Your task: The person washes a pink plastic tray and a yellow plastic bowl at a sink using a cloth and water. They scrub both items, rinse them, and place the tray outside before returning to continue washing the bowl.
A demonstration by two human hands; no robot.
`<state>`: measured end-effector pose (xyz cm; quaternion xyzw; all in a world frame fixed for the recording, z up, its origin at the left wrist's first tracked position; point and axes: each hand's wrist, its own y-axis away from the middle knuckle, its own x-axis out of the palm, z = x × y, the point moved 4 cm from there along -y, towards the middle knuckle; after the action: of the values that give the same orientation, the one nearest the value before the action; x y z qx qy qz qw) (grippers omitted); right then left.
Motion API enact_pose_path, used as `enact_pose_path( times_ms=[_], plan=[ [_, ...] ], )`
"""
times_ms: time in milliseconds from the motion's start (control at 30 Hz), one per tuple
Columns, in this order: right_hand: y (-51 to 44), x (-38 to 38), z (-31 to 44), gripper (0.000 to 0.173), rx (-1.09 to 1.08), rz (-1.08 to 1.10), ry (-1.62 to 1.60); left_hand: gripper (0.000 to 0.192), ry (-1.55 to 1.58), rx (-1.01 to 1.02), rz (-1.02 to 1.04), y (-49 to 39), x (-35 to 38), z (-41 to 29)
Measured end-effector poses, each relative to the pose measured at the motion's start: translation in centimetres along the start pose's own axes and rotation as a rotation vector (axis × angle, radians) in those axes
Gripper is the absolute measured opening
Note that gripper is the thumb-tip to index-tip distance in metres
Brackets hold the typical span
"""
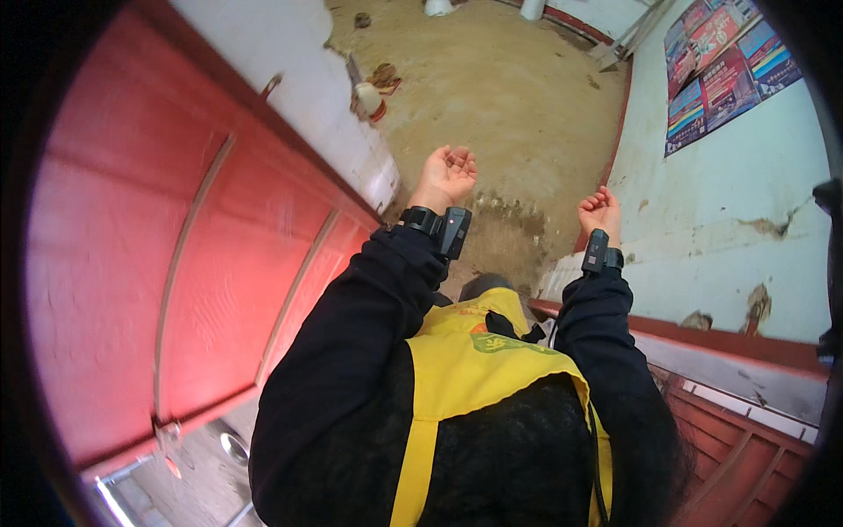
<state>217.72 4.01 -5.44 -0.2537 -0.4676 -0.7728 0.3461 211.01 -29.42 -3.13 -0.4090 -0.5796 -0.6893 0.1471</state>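
My left hand (450,174) is held out palm up, its fingers loosely curled and nothing in it. Further right, my right hand (602,212) is also raised with the palm showing, fingers bent and holding nothing. It is nearest to the white wall (711,230). A black device (454,233) is strapped to my left wrist, and a similar device (596,251) to my right wrist. Over my dark clothing hangs a yellow apron (454,388) bearing writing and a green print.
A red metal door (217,263) stands at left beside a chipped white wall end (290,72). On the worn floor (500,118) lies a white and red container (369,102). Posters (728,85) cover part of the right wall. Another red panel (731,448) is at lower right.
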Motion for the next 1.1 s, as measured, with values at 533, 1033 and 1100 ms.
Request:
enact_pose_path(
  times_ms=[533, 1033, 1100],
  plan=[
    [-46.4, 18.3, 7.8, 0.007, -0.050, -0.093, 0.001, 0.017, -0.006, 0.030, -0.121, -38.8, 23.6, -8.6],
    [-77.6, 43.4, 26.8, 0.010, -0.061, -0.053, 0.056, 0.018, -0.087, -0.071, -0.062, -68.8, 61.0, -3.7],
    [-82.3, 45.7, 28.9, 0.010, -0.066, -0.045, 0.007, 0.019, -0.112, -0.087, -0.064, -73.2, 65.0, -3.1]
  ],
)
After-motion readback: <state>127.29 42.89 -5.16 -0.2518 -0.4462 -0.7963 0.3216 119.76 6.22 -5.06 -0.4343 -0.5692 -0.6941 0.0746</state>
